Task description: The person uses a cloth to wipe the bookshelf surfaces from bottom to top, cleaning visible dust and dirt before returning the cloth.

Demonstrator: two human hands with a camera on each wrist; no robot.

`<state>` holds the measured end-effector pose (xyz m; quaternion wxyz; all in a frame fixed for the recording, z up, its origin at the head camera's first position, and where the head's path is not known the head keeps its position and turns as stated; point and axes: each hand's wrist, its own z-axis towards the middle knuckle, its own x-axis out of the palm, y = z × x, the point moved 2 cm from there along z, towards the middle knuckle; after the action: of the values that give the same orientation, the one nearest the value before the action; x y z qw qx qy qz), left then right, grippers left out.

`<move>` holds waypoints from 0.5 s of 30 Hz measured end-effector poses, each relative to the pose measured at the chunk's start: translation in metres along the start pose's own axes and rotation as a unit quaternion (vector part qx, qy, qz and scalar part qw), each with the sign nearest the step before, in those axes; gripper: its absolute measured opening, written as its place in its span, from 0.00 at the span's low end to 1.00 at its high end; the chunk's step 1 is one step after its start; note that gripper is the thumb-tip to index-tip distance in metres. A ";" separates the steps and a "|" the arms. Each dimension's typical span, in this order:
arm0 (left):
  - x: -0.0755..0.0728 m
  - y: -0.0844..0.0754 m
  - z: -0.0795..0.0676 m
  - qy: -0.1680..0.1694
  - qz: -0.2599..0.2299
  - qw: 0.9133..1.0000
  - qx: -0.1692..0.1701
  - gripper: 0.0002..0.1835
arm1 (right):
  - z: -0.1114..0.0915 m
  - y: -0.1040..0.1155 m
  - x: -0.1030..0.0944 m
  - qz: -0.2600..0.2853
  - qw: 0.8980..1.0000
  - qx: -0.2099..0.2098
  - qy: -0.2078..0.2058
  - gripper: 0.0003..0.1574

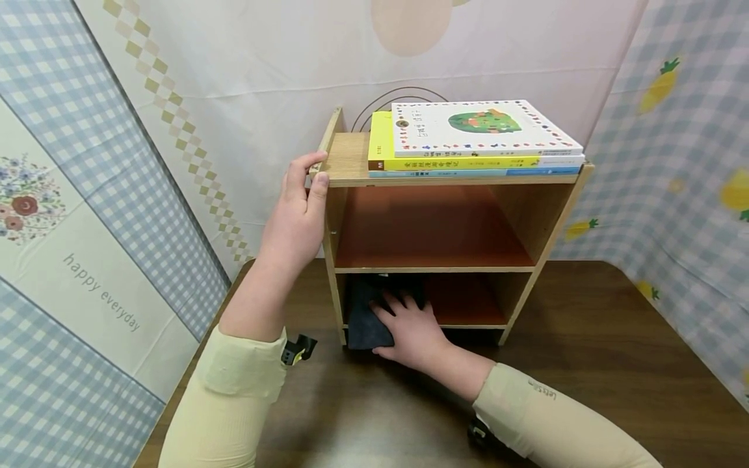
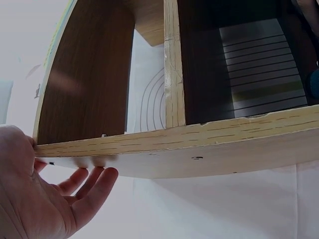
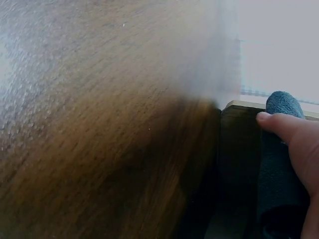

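A small wooden bookshelf (image 1: 435, 269) stands on the table with its compartments facing me. At its upper left, my left hand (image 1: 297, 211) holds the edge of the side panel (image 2: 199, 142); in the left wrist view the fingers lie against the panel's outer face. A dark blue-grey cloth (image 1: 367, 322) lies in the lower left compartment and drapes over the front edge of the bottom board. My right hand (image 1: 414, 331) rests on the cloth with fingers spread. The right wrist view shows the thumb (image 3: 279, 124) across the cloth, the other fingers mostly out of sight.
Several books (image 1: 476, 146) lie stacked on top of the bookshelf, a white one uppermost. The brown wooden table (image 1: 591, 338) extends in front and to both sides. Patterned curtains (image 1: 281, 58) hang behind and beside it.
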<state>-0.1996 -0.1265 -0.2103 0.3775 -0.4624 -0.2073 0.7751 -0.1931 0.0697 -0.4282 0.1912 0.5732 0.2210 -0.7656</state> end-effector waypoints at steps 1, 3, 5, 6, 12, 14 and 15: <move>0.000 0.000 0.000 0.000 -0.001 1.000 0.000 0.26 | 0.000 0.000 0.000 0.001 1.000 -0.002 -0.006 0.49; 0.000 0.000 0.000 -0.001 -0.002 1.000 0.001 0.26 | 0.000 -0.002 -0.001 0.008 1.000 -0.005 -0.019 0.44; 0.000 0.000 0.000 -0.003 -0.001 1.000 0.002 0.26 | 0.000 -0.003 -0.002 0.016 0.999 -0.006 -0.029 0.40; 0.001 0.000 0.001 -0.004 -0.001 1.000 0.002 0.26 | 0.000 -0.004 -0.003 0.020 0.999 -0.006 -0.032 0.39; 0.001 0.001 0.001 -0.011 -0.002 1.000 0.009 0.25 | 0.000 -0.007 -0.007 0.054 0.998 -0.007 -0.034 0.33; 0.001 0.001 0.001 -0.011 -0.001 1.000 0.009 0.25 | 0.000 -0.007 -0.007 0.064 0.997 -0.008 -0.035 0.32; 0.001 0.001 0.001 -0.010 0.000 1.000 0.007 0.25 | 0.000 -0.007 -0.007 0.067 0.997 -0.008 -0.036 0.31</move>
<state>-0.2012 -0.1263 -0.2108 0.3789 -0.4517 -0.2052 0.7812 -0.1952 0.0761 -0.4204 0.2549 0.5572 0.1813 -0.7692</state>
